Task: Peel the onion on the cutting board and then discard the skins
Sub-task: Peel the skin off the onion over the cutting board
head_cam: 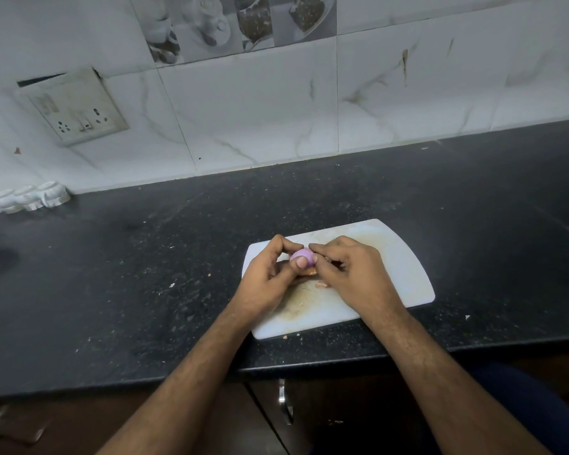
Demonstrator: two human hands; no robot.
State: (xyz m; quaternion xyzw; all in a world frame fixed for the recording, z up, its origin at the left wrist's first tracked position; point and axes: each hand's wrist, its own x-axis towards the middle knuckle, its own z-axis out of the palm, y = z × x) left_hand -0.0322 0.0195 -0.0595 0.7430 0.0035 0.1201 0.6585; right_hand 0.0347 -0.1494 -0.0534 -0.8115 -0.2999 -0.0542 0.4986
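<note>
- The left hand (266, 274) cups the onion (301, 256) from the left, thumb pressed on its near face and fingers curled over the far side, so it is closed on the bulb.
- The right hand (349, 267) meets it from the right, its fingertips (312, 247) pinched together at the top of the onion; whether they have a strip of skin between them is too small to tell.
- The onion sits between the two hands, low over the board (404, 257); I cannot tell whether it rests on it. The face that shows is smooth, pale purple, already bare.
- Under the hands a brown piece of skin (311, 272) clings at the bulb's base, and a loose scrap (321, 285) lies on the board just near the right hand.
- Handling, as I judge it: the bulb is small, light and firm, and its peeled surface is likely slick, so it wants a steady cupping hold. The dry skin is thin and brittle and tears in bits; best taken at a lifted edge near the root or tip and drawn downward.
- No bin, bowl or other container for the skins shows anywhere in view, so where they go cannot be said.
- Out from the hands, the board lies on a dark bench (145, 274) flecked with crumbs; some small white pieces (30, 197) stand far off to the left against the tiled wall (260, 110).
</note>
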